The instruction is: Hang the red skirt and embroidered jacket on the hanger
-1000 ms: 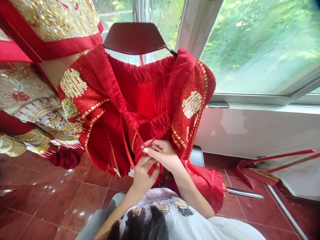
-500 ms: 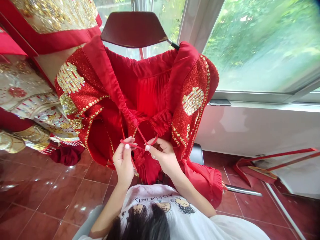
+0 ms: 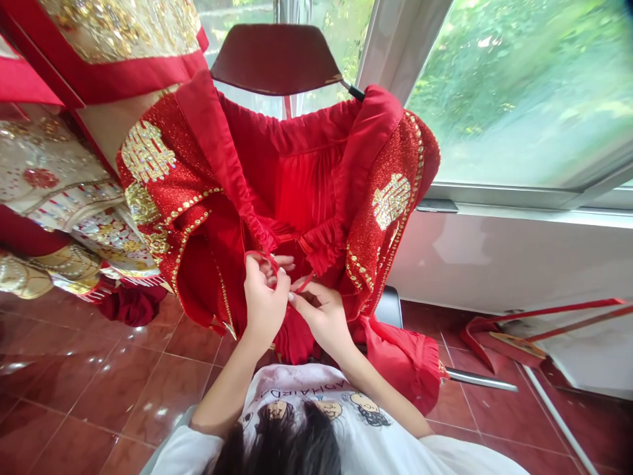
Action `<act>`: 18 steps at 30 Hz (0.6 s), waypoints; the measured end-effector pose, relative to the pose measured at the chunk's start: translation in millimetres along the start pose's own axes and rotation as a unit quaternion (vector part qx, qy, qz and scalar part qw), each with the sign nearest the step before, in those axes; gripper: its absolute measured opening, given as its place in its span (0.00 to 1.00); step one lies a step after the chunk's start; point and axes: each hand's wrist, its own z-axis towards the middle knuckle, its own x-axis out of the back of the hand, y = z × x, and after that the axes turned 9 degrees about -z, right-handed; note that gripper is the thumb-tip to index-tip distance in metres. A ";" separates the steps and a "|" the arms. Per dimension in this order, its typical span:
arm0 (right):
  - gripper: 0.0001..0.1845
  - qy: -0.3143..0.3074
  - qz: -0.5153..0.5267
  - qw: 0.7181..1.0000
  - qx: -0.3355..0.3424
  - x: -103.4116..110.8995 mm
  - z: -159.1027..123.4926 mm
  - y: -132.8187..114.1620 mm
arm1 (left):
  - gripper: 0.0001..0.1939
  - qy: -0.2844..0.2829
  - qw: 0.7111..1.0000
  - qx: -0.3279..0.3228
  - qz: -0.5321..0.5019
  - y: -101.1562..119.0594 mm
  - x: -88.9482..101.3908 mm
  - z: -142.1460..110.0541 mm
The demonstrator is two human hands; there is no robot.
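Observation:
A red garment (image 3: 301, 185) with gold sequin emblems hangs over a dark chair back (image 3: 277, 59). Thin red drawstrings (image 3: 267, 258) come out of its gathered waist at the centre. My left hand (image 3: 264, 300) is closed, pinching a loop of the string. My right hand (image 3: 321, 316) is closed beside it, gripping the other string end (image 3: 306, 282). Both hands touch just below the gathered fabric.
Gold and red embroidered garments (image 3: 64, 191) are piled at the left. A large window (image 3: 519, 92) with a sill runs along the right. A red-framed object (image 3: 534, 330) leans by the wall. The chair's metal leg (image 3: 479, 379) sticks out over the red tile floor (image 3: 89, 382).
My left hand rose from below the right hand, pulled a string out leftward, then came back in with a loop against the right hand.

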 end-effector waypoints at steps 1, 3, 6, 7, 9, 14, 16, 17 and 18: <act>0.06 -0.003 -0.002 1.000 0.002 -0.4 -0.1 0.6 | 0.11 -0.015 0.999 0.033 -0.030 2.1 1.0 -0.5; 0.07 -0.004 -0.009 1.000 0.001 -0.7 0.1 1.8 | 0.14 -0.018 0.994 0.074 -0.073 5.3 4.8 -1.1; 0.07 -0.001 -0.019 1.000 0.000 0.0 0.6 1.8 | 0.20 0.006 0.985 0.111 -0.129 2.6 14.2 -1.1; 0.08 -0.004 -0.020 1.000 0.000 0.3 0.8 1.1 | 0.20 0.022 0.982 0.113 -0.147 -0.1 17.9 -0.9; 0.09 -0.016 -0.021 1.000 0.002 0.6 0.9 -1.1 | 0.20 0.061 0.977 0.095 -0.180 -5.5 26.3 -0.2; 0.09 -0.034 -0.023 0.999 0.013 1.8 0.0 -5.1 | 0.10 0.097 0.972 -0.006 -0.216 -3.2 55.9 5.4; 0.09 -0.032 -0.032 0.999 0.026 4.1 -0.4 -3.8 | 0.05 0.082 0.970 -0.049 -0.222 4.2 70.0 8.3; 0.09 -0.027 -0.042 0.998 0.037 5.7 -0.5 -2.7 | 0.06 0.075 0.968 -0.074 -0.229 8.0 76.7 9.4; 0.08 -0.018 -0.058 0.997 0.051 7.7 -0.4 -1.6 | 0.07 0.070 0.965 -0.095 -0.236 11.3 83.0 10.2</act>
